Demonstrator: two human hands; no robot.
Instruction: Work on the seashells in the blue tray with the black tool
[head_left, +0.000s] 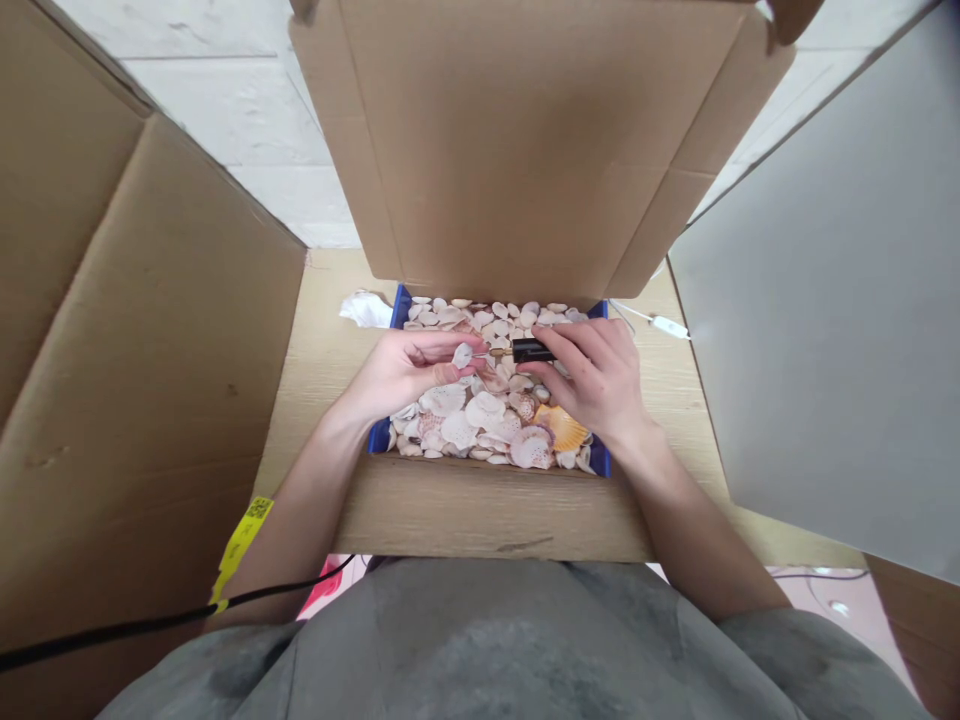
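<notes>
My left hand pinches a small white seashell between thumb and fingers. In my right hand is a small black hand drill with a brass-coloured chuck, lying level and pointing left. Its thin bit reaches toward the shell; whether the tip touches it is too small to tell. Both hands are over a blue-ended tray full of shells. Larger scallop shells lie at its near side, among them an orange scallop shell.
A cardboard panel rises behind the tray, with a cardboard wall at left and a grey panel at right. Crumpled white tissue lies left of the tray. A white inline cord switch lies right. A black cable with a yellow tag crosses lower left.
</notes>
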